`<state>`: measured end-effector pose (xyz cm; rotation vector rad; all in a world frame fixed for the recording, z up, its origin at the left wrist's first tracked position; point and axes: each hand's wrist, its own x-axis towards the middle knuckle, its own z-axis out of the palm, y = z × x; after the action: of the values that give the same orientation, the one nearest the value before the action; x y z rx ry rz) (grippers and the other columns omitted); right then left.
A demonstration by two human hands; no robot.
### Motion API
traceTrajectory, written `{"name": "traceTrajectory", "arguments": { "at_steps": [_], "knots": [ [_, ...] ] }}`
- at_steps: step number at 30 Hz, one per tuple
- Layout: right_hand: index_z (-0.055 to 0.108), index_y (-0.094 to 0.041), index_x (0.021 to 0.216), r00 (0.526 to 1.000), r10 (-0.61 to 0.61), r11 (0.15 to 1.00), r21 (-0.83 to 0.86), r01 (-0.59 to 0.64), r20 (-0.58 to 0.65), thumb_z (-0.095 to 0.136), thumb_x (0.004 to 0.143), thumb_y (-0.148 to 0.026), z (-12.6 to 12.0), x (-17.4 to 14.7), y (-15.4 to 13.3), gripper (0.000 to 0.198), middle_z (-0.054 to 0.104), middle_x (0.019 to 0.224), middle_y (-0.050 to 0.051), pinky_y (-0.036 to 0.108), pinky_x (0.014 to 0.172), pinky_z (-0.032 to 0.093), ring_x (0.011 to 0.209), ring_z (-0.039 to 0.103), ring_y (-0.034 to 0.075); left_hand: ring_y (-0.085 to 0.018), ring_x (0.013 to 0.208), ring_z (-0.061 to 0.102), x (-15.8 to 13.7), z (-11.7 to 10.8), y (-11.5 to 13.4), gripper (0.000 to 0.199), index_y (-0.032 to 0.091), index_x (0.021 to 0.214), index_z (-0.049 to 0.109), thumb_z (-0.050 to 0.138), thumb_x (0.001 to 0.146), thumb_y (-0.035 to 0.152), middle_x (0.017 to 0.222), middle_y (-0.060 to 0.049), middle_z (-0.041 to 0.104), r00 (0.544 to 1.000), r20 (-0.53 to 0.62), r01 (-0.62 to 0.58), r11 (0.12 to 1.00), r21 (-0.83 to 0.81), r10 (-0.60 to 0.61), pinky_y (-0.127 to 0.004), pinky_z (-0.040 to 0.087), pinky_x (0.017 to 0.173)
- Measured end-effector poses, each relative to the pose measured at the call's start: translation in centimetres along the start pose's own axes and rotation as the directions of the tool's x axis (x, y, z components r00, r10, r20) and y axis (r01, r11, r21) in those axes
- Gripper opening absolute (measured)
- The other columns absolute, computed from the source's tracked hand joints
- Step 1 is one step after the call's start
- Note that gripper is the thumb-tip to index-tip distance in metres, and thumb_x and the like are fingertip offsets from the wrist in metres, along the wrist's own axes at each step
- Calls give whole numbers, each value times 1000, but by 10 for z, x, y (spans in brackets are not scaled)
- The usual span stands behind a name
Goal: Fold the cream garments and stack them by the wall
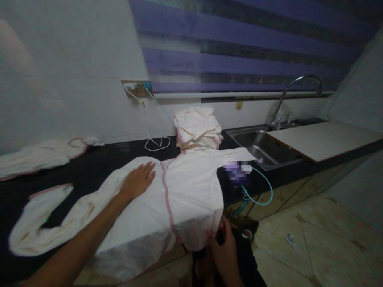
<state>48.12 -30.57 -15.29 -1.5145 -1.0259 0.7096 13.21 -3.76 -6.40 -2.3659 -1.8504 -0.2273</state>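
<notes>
Head view: sole cam, so all below is from it.
White long-sleeved top (194, 187): laid out on black desk (119, 150), lower part draped over front edge, prob. b/c desk is too shallow for full length.
Pink trim (165, 187): runs down the body twd the person, so that line is easy to follow w/ the eye.
Sleeves: one (236, 155) stretched out twd sink (269, 150), cuff at its rim; other (25, 237) trails L & doubles back in a hook. Spreading them apart likely keeps the body clear.
L hand (138, 181): palm down, fingers extended, gripping nothing; prob. weighting the cloth so it won't slide.
R hand (224, 241): low, by the overhanging hem at desk edge; fingertips at the cloth, but too dim to tell if pinched or just touching.
Folded stack (197, 127): similar white cloth, pushed back nr wall, prob. to free the front.
Other white garment (36, 157): loose, far L, against wall.
Blurred purple item (235, 173): just beside the cuff sleeve, w/ teal cable (265, 204) nearby; another teal run leads up to outlet (138, 89), presumably for power.
Pale board (329, 139): partly over sink, maybe as xtra surface.
</notes>
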Motion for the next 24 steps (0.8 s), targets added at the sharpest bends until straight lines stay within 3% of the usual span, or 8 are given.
{"name": "traceTrajectory", "arguments": {
  "at_steps": [3,8,12,15,19,24],
  "knots": [
    [78,-20,96,996,-39,999,8,39,80,71,91,-58,-9,14,0,39,74,103,11,41,100,56,105,69,28,-38,157,39,-2,-3,3,72,18,165,41,16,107,51,173,-10,37,1000,-5,5,1000,-5,-5,-57,33,127],
    [77,-18,96,971,57,988,130,-89,232,78,81,-70,-51,24,20,54,75,99,9,33,83,59,94,71,26,-36,155,41,-1,-2,1,72,18,164,43,18,106,53,172,-10,39,999,-30,-15,1000,-23,15,-56,33,128],
    [68,-18,76,972,106,983,122,-133,209,81,75,-74,-73,28,34,57,69,73,3,26,64,52,71,66,20,-35,156,40,2,2,-2,72,20,164,42,18,106,55,173,-8,38,1000,-19,2,999,-37,-3,-54,33,128],
    [67,-19,78,961,142,971,153,-181,237,84,71,-74,-84,32,33,59,72,77,5,27,66,53,74,69,22,-35,157,38,2,3,-3,73,20,165,41,17,106,56,173,-9,38,1000,-21,-6,999,-31,5,-55,31,128],
    [78,-20,93,949,169,974,103,-202,265,88,63,-74,-101,35,30,63,78,88,8,38,75,60,85,74,30,-33,156,40,2,0,-1,73,19,164,42,16,106,55,173,-9,38,1000,-24,-17,1000,-25,16,-52,31,129],
    [79,-20,77,977,84,996,-25,-80,197,79,75,-72,-126,36,52,52,74,83,7,41,80,59,85,72,30,-34,155,41,1,-2,0,73,19,164,42,17,106,55,172,-10,39,1000,-24,-12,1000,-26,11,-53,32,128]
  ]
}}
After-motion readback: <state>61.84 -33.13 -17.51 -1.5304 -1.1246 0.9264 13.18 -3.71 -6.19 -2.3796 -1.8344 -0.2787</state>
